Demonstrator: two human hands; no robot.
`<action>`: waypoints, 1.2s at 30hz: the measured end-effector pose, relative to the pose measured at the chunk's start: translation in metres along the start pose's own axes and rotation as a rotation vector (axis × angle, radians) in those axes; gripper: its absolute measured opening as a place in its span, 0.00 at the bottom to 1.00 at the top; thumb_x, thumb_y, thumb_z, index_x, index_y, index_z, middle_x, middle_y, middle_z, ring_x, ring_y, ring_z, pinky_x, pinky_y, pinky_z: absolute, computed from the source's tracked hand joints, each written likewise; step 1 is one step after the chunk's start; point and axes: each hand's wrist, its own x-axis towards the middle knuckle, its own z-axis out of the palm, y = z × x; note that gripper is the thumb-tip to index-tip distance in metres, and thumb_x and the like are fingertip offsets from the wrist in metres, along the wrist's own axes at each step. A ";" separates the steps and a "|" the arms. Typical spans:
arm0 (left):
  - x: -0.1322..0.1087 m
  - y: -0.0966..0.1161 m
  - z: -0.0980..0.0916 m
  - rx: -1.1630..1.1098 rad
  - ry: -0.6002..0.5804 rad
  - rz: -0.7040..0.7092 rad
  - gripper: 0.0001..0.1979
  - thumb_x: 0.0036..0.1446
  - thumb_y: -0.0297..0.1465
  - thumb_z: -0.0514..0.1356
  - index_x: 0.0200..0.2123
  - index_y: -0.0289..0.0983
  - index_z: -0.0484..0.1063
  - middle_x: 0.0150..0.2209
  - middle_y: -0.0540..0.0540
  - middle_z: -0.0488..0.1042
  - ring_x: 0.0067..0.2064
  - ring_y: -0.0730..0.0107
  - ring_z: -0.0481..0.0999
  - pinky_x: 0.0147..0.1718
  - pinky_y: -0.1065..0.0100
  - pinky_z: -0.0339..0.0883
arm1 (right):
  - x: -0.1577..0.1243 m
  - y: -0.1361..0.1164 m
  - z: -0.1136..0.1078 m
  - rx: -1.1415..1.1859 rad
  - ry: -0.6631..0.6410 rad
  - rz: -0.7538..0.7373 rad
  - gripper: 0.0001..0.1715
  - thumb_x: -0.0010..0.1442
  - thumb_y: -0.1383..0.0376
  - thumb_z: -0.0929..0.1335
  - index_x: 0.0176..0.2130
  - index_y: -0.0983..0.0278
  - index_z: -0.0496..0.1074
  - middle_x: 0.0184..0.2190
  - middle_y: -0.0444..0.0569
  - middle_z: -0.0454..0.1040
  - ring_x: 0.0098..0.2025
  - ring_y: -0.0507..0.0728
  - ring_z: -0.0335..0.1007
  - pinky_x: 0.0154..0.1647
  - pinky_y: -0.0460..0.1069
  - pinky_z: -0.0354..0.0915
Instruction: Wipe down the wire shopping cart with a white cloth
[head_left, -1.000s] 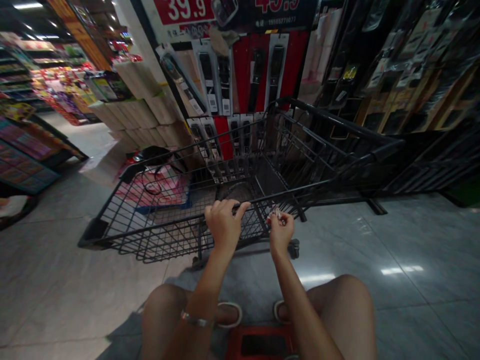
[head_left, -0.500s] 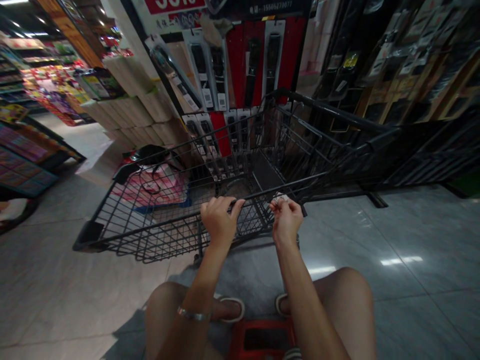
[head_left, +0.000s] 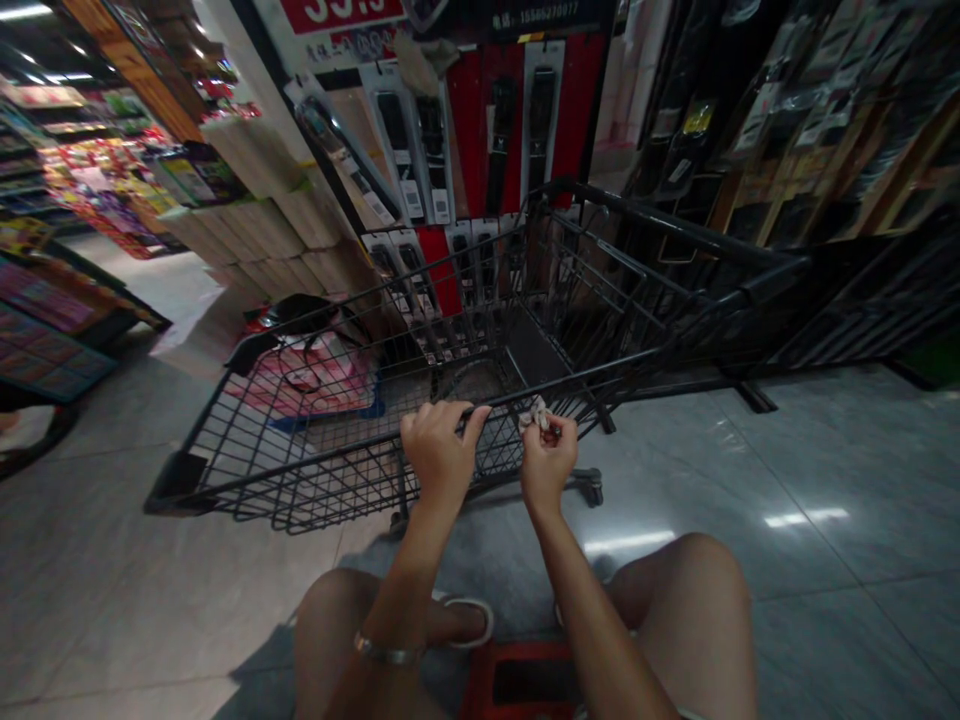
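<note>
My left hand [head_left: 436,450] gripping the cart [head_left: 315,440] near rim, my right hand [head_left: 547,462] just beside it, fingers pinching a pale wad [head_left: 535,414] against the rim

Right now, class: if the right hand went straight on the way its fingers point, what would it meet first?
The right hand, pinching a small crumpled white thing, would probably meet the cart's rim bar first; it may already touch it, since depth is unclear.

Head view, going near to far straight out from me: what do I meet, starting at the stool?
Red stool → sandal → left hand gripping the cart's near rail, right hand pinching a small crumpled scrap → black wire shopping cart → hanging black belts on the red display.
</note>
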 end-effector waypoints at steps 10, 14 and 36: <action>-0.004 0.000 -0.002 0.009 -0.009 0.019 0.18 0.62 0.46 0.54 0.31 0.41 0.76 0.26 0.48 0.75 0.32 0.63 0.70 0.35 0.62 0.52 | -0.004 0.057 -0.019 0.049 0.080 0.277 0.21 0.41 0.56 0.76 0.27 0.63 0.64 0.18 0.36 0.69 0.16 0.48 0.66 0.18 0.45 0.66; -0.003 0.000 -0.003 0.008 -0.006 0.027 0.18 0.62 0.45 0.54 0.31 0.40 0.76 0.26 0.47 0.75 0.32 0.63 0.70 0.34 0.62 0.52 | 0.015 0.046 -0.027 0.105 0.131 0.323 0.16 0.57 0.58 0.71 0.27 0.65 0.66 0.19 0.37 0.68 0.20 0.46 0.66 0.22 0.44 0.67; -0.006 0.000 -0.003 0.012 0.065 0.063 0.18 0.61 0.45 0.55 0.30 0.39 0.75 0.26 0.49 0.76 0.31 0.64 0.70 0.34 0.63 0.53 | 0.057 -0.027 -0.029 0.156 0.177 0.011 0.22 0.37 0.61 0.73 0.33 0.62 0.64 0.27 0.38 0.70 0.25 0.48 0.69 0.26 0.46 0.70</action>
